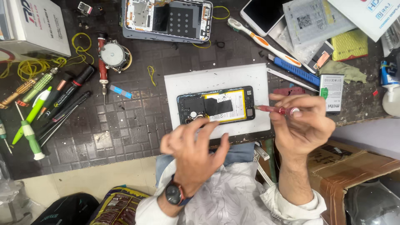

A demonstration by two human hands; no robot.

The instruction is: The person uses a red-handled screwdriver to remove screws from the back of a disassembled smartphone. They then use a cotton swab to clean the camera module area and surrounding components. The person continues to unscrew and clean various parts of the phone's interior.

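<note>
Wristwatch point(174, 194): worn on the left wrist, closest to the camera, dark face turned up.
Left hand point(193, 152): fingers spread loosely, nothing gripped; fingertips are rested on the near edge of the opened phone.
Right hand point(301, 123): closed around a red screwdriver point(276, 110), which is pinched between thumb and fingers.
Screwdriver tip: pointed left, right at the phone's right end; actual contact can't be made out.
Opened phone point(216, 105): back cover off, yellow battery exposed, laid flat on a white mat point(216, 79) near the front edge of the dark table point(121, 129).
Left side of table: green and black pens and tools point(46, 106) are scattered, plus a small round motor point(113, 54).
Far side: a second stripped phone frame point(166, 18), a toothbrush point(263, 41) and a blue-handled tool point(293, 69) are laid well apart from the hands.
</note>
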